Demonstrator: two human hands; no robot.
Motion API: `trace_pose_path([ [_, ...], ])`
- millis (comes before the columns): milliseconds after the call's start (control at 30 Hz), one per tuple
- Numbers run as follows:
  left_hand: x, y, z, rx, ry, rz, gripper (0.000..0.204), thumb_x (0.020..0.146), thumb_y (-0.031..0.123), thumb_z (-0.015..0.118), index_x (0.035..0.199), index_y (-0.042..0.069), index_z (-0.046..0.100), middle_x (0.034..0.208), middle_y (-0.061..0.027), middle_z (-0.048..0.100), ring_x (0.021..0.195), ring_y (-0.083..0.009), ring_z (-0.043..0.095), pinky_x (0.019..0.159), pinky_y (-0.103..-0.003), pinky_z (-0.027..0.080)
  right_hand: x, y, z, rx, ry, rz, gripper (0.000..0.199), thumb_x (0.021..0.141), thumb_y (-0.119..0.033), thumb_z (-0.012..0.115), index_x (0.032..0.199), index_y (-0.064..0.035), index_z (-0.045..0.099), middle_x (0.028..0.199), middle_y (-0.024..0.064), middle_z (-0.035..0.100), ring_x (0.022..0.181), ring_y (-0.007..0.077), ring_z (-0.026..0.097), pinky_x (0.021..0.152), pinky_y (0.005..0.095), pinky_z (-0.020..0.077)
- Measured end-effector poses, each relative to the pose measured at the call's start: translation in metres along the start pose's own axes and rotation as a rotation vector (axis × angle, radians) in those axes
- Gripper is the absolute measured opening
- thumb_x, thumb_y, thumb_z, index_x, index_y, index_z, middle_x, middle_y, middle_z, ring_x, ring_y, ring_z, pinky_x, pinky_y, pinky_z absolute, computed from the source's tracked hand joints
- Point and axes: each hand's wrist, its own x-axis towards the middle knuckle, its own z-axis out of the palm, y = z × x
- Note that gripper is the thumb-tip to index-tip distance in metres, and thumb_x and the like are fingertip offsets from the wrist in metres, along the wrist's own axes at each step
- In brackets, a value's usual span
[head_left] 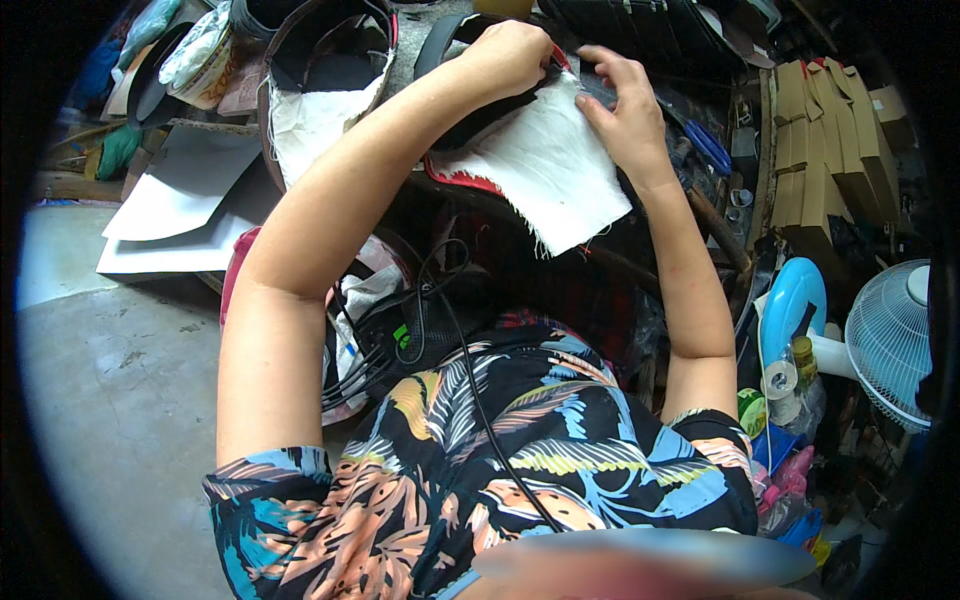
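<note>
A white piece of cloth (545,165) with frayed edges lies over a dark, red-edged piece (462,180) in front of me. My left hand (512,55) is closed at the top edge of the cloth, gripping it together with the dark piece. Just to the right, my right hand (628,108) rests on the cloth's upper right edge, its fingers pinching the fabric. Both forearms reach up from the lower part of the view.
A second dark shell lined with white cloth (320,90) lies at the upper left. Grey and white card sheets (185,195) lie on the left, stacked cardboard pieces (825,150) on the right. A white fan (890,340), a blue lid (792,300), tape rolls and black cables (420,320) surround me.
</note>
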Motion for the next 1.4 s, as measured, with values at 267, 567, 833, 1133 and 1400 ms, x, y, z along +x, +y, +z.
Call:
trace_pose_path([
  [267,0.015,-0.012,0.037,-0.061,0.140,-0.052,0.015,0.077,0.007,0.067,0.090,0.005,0.074,0.088,-0.0184,0.072,0.089,-0.0365,0.071,0.083,-0.044,0.055,-0.015,-0.021,0.014,-0.633,-0.165,-0.139,0.052,0.097,-0.060,0.046,0.132,-0.0253,0.066,0.154,0.0122,0.041,0.145,0.0338,0.030,0.118,0.0552,0.0201],
  [567,0.004,-0.007,0.012,-0.184,0.096,-0.070,0.017,0.077,0.003,0.066,0.091,0.006,0.075,0.089,-0.0187,0.072,0.089,-0.0365,0.070,0.084,-0.044,0.055,0.003,0.002,0.011,-0.135,-0.249,-0.091,0.046,0.094,-0.061,0.053,0.121,-0.0292,0.073,0.157,0.0117,0.037,0.147,0.0355,0.025,0.117,0.0608,0.0132],
  [833,-0.007,0.003,-0.008,-0.176,0.058,-0.108,0.022,0.077,0.001,0.066,0.099,0.001,0.068,0.089,-0.0194,0.071,0.084,-0.0331,0.071,0.076,-0.038,0.056,-0.005,-0.003,0.018,-0.620,-0.185,-0.234,0.049,0.095,-0.066,0.044,0.126,-0.0363,0.068,0.158,0.0055,0.035,0.149,0.0300,0.022,0.117,0.0670,0.0079],
  [1133,0.000,-0.011,0.019,-0.190,0.269,-0.098,0.016,0.080,0.001,0.065,0.096,-0.002,0.066,0.092,-0.0255,0.070,0.093,-0.0409,0.069,0.083,-0.047,0.054,0.012,0.011,0.016,-0.573,-0.090,-0.299,0.047,0.098,-0.063,0.040,0.130,-0.0393,0.064,0.161,0.0011,0.030,0.150,0.0264,0.019,0.117,0.0662,0.0024],
  [1400,0.002,-0.012,0.033,-0.115,0.190,-0.150,0.020,0.081,0.000,0.064,0.100,-0.006,0.065,0.094,-0.0279,0.069,0.093,-0.0431,0.069,0.083,-0.046,0.056,0.011,0.009,0.016,-0.506,-0.279,-0.300,0.046,0.097,-0.062,0.043,0.129,-0.0387,0.065,0.162,-0.0023,0.029,0.150,0.0234,0.019,0.118,0.0664,0.0046],
])
